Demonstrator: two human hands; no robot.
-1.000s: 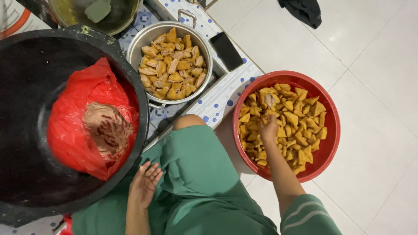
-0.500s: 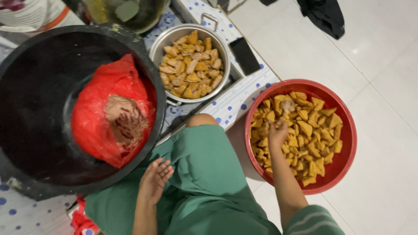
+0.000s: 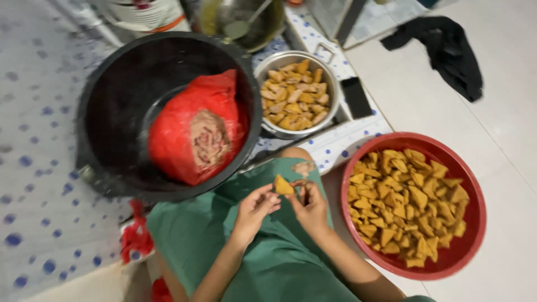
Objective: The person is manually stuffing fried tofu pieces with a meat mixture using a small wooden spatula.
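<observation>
Noted: I saw left hand (image 3: 253, 208) and right hand (image 3: 309, 206) together pinching one triangular fried piece (image 3: 282, 185) over the green-clad lap (image 3: 268, 251), between black basin (image 3: 112, 112) and red bowl (image 3: 467, 240).

hands (image 3: 282, 207): 2 | red basin (image 3: 472, 223): 1 | metal pot (image 3: 330, 84): 1 | black tub (image 3: 112, 112): 1
</observation>
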